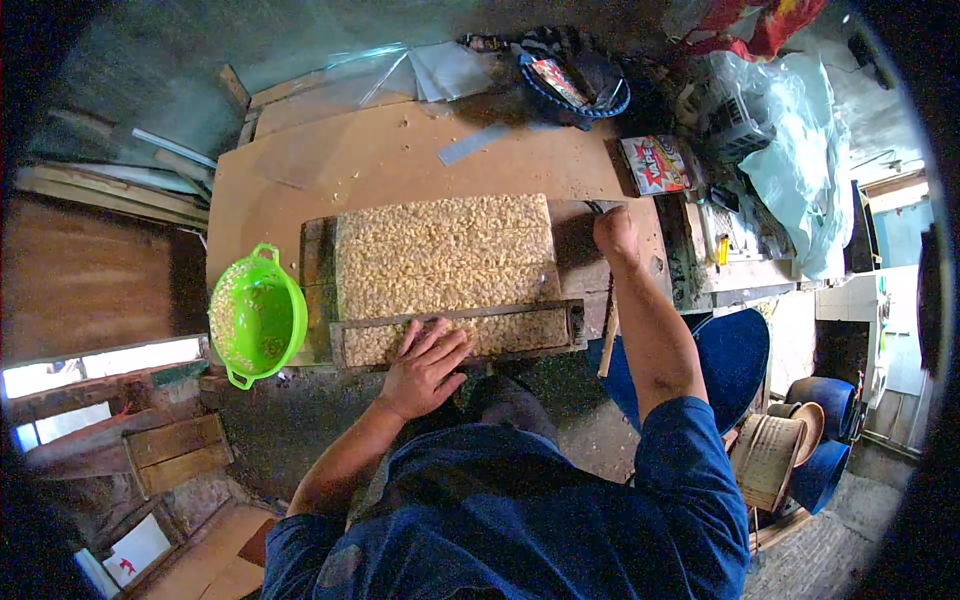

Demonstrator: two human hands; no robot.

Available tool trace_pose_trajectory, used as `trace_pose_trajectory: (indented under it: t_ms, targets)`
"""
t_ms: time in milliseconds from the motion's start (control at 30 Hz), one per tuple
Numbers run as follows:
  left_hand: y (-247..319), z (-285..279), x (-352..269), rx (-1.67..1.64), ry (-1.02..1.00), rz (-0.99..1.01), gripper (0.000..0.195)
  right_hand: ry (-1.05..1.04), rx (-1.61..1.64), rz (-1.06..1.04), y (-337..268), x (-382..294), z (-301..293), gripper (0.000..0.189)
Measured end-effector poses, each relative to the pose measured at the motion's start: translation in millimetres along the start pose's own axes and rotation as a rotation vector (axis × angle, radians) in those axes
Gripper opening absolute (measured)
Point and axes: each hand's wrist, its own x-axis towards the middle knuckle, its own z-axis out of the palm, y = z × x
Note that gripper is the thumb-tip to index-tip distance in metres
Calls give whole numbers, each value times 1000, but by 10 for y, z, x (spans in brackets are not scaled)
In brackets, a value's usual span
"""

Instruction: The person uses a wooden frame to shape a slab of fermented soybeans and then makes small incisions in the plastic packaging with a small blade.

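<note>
A broad slab of pale, bean-like pieces point(446, 251) lies on a wooden board, seemingly under clear film. A narrow wooden frame point(457, 307) lies across its near end. My left hand point(427, 371) rests with spread fingers on the frame's near side and the pieces inside it. My right hand point(618, 234) is a fist over the board's right side, beyond the slab. A thin dark object point(596, 206) sticks out at its upper left; the fingers hide the rest. To the left, a green plastic colander point(262, 319) has pale pieces clinging to its wall.
A translucent strip point(472, 144) and clear plastic sheets point(450, 71) lie at the table's far side. Behind the right hand are a blue basket point(574, 112) and a printed box point(652, 163). Blue containers point(731, 367) stand below right. A wood strip point(609, 341) juts past the near edge.
</note>
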Motion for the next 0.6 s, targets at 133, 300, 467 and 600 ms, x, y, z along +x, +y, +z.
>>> trace_pose_trajectory:
  t_ms: [133, 300, 467, 600]
  targets:
    - [22, -9, -6, -9, 9, -17, 47, 64, 118, -103, 4, -14, -3, 37]
    - [10, -1, -11, -25, -21, -29, 51, -69, -174, -54, 42, 133, -188, 25]
    - [-1, 16, -7, -24, 19, -17, 49, 127, -176, -304, 176, -104, -405, 20]
    - [-13, 21, -23, -40, 2, -12, 52, 282, 49, -278, 117, -619, -499, 20]
